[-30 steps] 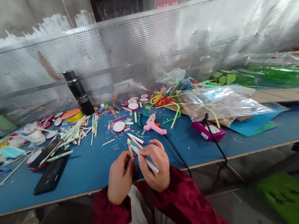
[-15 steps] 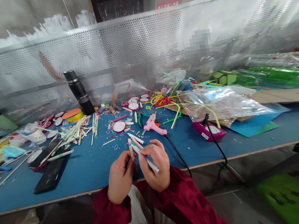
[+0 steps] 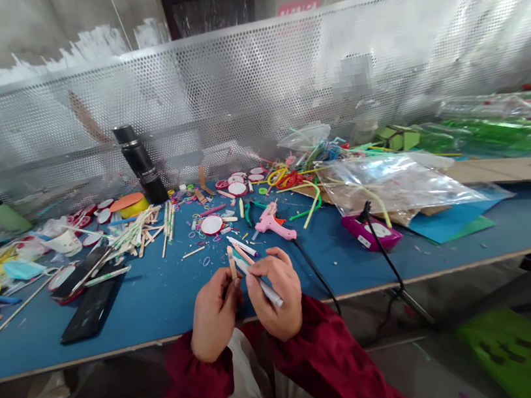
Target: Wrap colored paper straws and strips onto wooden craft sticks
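My left hand (image 3: 215, 308) is closed on a wooden craft stick (image 3: 232, 263), which points up and away from me. Close beside it, my right hand (image 3: 276, 293) grips a white-barrelled marker (image 3: 269, 291), its tip end slanting toward the stick. Just beyond my fingers lies another white marker (image 3: 242, 247) with a purple end. A round white piece with a red rim (image 3: 212, 225) rests farther back. To the right of it is a pink glue gun (image 3: 273, 223), its black cord running to the table's front edge.
Loose wooden sticks (image 3: 144, 232), a black phone (image 3: 90, 309) and a black bottle (image 3: 142, 167) are on the left of the blue table (image 3: 164, 318). Clear plastic bags (image 3: 392, 184) and a purple box-like item (image 3: 369, 234) lie to the right. A perforated metal screen (image 3: 240, 90) stands behind.
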Action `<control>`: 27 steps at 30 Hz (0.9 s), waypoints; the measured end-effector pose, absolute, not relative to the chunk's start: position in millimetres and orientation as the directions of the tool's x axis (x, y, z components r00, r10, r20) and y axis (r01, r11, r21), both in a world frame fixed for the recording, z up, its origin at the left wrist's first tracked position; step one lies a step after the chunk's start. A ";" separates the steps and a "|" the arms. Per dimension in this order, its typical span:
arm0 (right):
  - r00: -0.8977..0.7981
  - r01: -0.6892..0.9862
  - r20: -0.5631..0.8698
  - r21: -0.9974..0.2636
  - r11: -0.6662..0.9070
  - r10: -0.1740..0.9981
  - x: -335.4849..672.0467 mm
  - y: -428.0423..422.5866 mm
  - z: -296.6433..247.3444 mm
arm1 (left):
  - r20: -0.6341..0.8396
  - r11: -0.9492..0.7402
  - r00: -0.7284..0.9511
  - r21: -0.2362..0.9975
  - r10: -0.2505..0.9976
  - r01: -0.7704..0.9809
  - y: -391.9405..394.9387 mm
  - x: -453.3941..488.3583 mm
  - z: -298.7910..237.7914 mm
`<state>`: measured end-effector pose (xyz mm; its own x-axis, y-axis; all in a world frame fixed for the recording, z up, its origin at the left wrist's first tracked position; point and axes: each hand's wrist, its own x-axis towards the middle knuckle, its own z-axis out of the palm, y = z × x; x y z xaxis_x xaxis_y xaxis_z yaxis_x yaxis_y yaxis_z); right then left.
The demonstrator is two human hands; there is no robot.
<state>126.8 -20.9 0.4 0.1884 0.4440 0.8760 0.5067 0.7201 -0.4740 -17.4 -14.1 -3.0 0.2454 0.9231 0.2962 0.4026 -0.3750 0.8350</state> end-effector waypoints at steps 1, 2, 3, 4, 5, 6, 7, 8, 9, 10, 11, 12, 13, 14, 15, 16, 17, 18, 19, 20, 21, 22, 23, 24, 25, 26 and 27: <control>0.187 0.506 0.876 -0.473 0.721 0.444 126.8 -20.8 0.3 | 0.296 -0.375 0.246 0.835 0.923 0.402 -14.1 -17.4 -2.8; 0.187 0.505 0.877 -0.473 0.722 0.443 126.9 -20.6 0.1 | 0.296 -0.375 0.246 0.836 0.923 0.401 -14.2 -17.4 -2.8; 0.188 0.506 0.877 -0.473 0.722 0.442 127.0 -20.5 -0.1 | 0.295 -0.374 0.246 0.836 0.923 0.401 -14.1 -17.5 -2.8; 0.191 0.506 0.877 -0.473 0.722 0.440 127.2 -20.3 -0.4 | 0.294 -0.373 0.246 0.837 0.924 0.399 -14.0 -17.5 -2.9; 0.193 0.506 0.877 -0.472 0.722 0.439 127.3 -20.2 -0.7 | 0.295 -0.373 0.245 0.839 0.924 0.397 -14.0 -17.5 -3.0; 0.190 0.506 0.877 -0.472 0.722 0.440 127.4 -20.0 -1.1 | 0.295 -0.372 0.245 0.841 0.924 0.392 -13.9 -17.6 -3.2; 0.186 0.505 0.878 -0.471 0.723 0.441 127.4 -19.9 -1.4 | 0.295 -0.371 0.244 0.844 0.924 0.387 -13.8 -17.6 -3.4; 0.184 0.506 0.878 -0.470 0.723 0.442 127.4 -19.8 -1.7 | 0.294 -0.370 0.244 0.846 0.924 0.384 -13.8 -17.6 -3.5; 0.185 0.507 0.877 -0.471 0.722 0.443 127.3 -19.8 -1.9 | 0.291 -0.369 0.246 0.848 0.924 0.382 -13.8 -17.7 -3.6; 0.190 0.509 0.877 -0.472 0.719 0.441 127.2 -19.8 -2.1 | 0.289 -0.367 0.247 0.848 0.925 0.381 -13.9 -17.7 -3.6; 0.199 0.511 0.877 -0.474 0.717 0.438 127.1 -19.9 -2.2 | 0.286 -0.365 0.249 0.849 0.925 0.382 -13.9 -17.6 -3.5; 0.207 0.512 0.876 -0.476 0.715 0.435 127.1 -20.0 -2.3 | 0.284 -0.364 0.250 0.850 0.926 0.382 -14.0 -17.5 -3.2; 0.209 0.512 0.876 -0.476 0.715 0.434 127.1 -20.2 -2.3 | 0.283 -0.363 0.251 0.850 0.926 0.381 -14.2 -17.4 -2.9; 0.206 0.511 0.877 -0.475 0.717 0.435 127.2 -20.4 -2.3 | 0.284 -0.364 0.251 0.851 0.926 0.380 -14.3 -17.2 -2.5; 0.199 0.508 0.877 -0.473 0.719 0.436 127.3 -20.5 -2.3 | 0.286 -0.365 0.249 0.851 0.925 0.378 -14.4 -17.1 -2.1; 0.193 0.506 0.878 -0.472 0.722 0.439 127.4 -20.7 -2.3 | 0.289 -0.367 0.247 0.851 0.925 0.377 -14.5 -17.0 -1.8; 0.186 0.504 0.878 -0.471 0.724 0.442 127.5 -20.8 -2.2 | 0.293 -0.369 0.245 0.849 0.924 0.378 -14.6 -16.9 -1.6; 0.181 0.504 0.877 -0.471 0.724 0.445 127.5 -20.8 -2.1 | 0.296 -0.372 0.244 0.847 0.924 0.380 -14.7 -16.9 -1.5; 0.180 0.505 0.876 -0.472 0.722 0.447 127.6 -20.8 -2.0 | 0.297 -0.373 0.243 0.845 0.923 0.382 -14.7 -16.9 -1.6; 0.180 0.506 0.875 -0.475 0.720 0.450 127.6 -20.8 -1.9 | 0.297 -0.373 0.244 0.844 0.923 0.385 -14.7 -17.1 -1.7; 0.180 0.508 0.874 -0.476 0.718 0.452 127.6 -20.7 -1.9 | 0.295 -0.372 0.244 0.843 0.924 0.388 -14.6 -17.2 -2.0; 0.181 0.508 0.873 -0.477 0.717 0.452 127.6 -20.6 -2.0 | 0.292 -0.369 0.243 0.843 0.925 0.391 -14.6 -17.4 -2.3; 0.185 0.509 0.874 -0.477 0.717 0.449 127.6 -20.6 -2.2 | 0.289 -0.366 0.242 0.845 0.926 0.391 -14.5 -17.5 -2.5; 0.193 0.509 0.875 -0.476 0.717 0.444 127.6 -20.5 -2.4 | 0.285 -0.361 0.240 0.847 0.928 0.389 -14.4 -17.5 -2.8; 0.201 0.510 0.876 -0.476 0.717 0.439 127.6 -20.5 -2.6 | 0.282 -0.357 0.239 0.851 0.929 0.386 -14.3 -17.6 -3.0; 0.206 0.510 0.877 -0.474 0.717 0.434 127.6 -20.5 -2.8 | 0.281 -0.355 0.238 0.853 0.930 0.381 -14.3 -17.6 -3.2; 0.207 0.510 0.878 -0.473 0.718 0.432 127.7 -20.6 -2.8 | 0.281 -0.356 0.239 0.855 0.929 0.376 -14.2 -17.5 -3.3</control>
